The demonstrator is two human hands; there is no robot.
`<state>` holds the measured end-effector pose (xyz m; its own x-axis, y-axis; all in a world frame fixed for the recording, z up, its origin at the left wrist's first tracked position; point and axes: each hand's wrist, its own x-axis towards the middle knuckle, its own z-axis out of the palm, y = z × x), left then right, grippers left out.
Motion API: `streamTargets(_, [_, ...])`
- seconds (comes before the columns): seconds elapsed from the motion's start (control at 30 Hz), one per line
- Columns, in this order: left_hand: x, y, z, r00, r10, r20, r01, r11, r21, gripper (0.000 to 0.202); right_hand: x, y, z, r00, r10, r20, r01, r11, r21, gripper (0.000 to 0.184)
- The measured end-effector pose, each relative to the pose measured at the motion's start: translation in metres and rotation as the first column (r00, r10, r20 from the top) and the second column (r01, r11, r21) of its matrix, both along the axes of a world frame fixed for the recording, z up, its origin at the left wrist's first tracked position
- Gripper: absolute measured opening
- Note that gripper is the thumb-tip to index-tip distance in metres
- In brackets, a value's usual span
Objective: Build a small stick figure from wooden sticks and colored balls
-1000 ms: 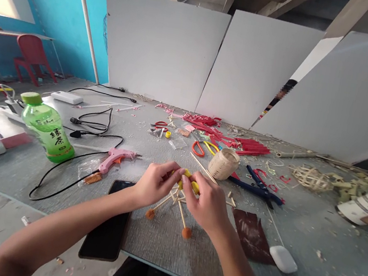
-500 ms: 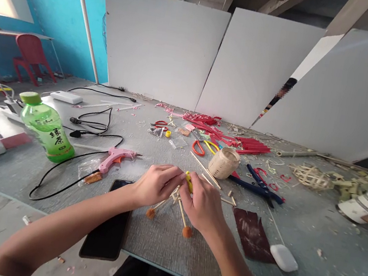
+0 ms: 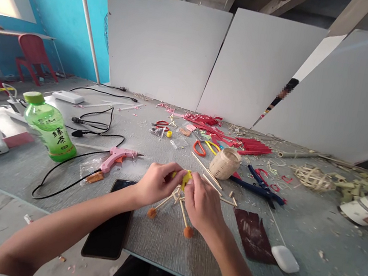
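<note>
Between my two hands is a small yellow piece (image 3: 185,179), maybe clay or soft strip; its exact kind is not clear. My left hand (image 3: 158,182) pinches it from the left, thumb and finger together. From the other side my right hand (image 3: 202,202) grips it, fingers closed. Just below, a small frame of thin wooden sticks (image 3: 183,211) stands on the table, partly covered by my right hand. Orange-brown balls (image 3: 188,232) tip its stick ends. Under my left forearm lies a black phone (image 3: 107,233).
Around the hands are a pink glue gun (image 3: 117,159), a green tea bottle (image 3: 50,127), a woven round pot (image 3: 225,163), blue pliers (image 3: 260,188), dark sandpaper (image 3: 252,236) and a white earbud case (image 3: 285,259). Red strips (image 3: 253,147) lie farther back, before grey panels (image 3: 160,44).
More of the yellow piece shows between my fingers now, and it reaches farther left into my left hand. My hands have shifted only slightly; the stick frame stays below them.
</note>
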<state>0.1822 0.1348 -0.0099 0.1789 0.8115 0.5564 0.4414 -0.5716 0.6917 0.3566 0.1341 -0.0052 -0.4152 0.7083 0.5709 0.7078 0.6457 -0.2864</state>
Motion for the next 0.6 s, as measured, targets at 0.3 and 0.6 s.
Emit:
streamTargets(0.3, [0.0038, 0.0037, -0.0023, 0.933, -0.039, 0.357, 0.148, 0.948, -0.282, 0.046, -0.0016, 0.0010, -0.0027, 0.940, 0.028, -0.339, -0.116, 0.963, -0.243, 0.023])
streamTargets(0.6, [0.0037, -0.0016, -0.0029, 0.977, -0.054, 0.205, 0.077, 0.991, -0.107, 0.036, 0.0011, 0.0004, 0.0046, 0.928, 0.068, -0.367, -0.183, 0.940, -0.289, 0.034])
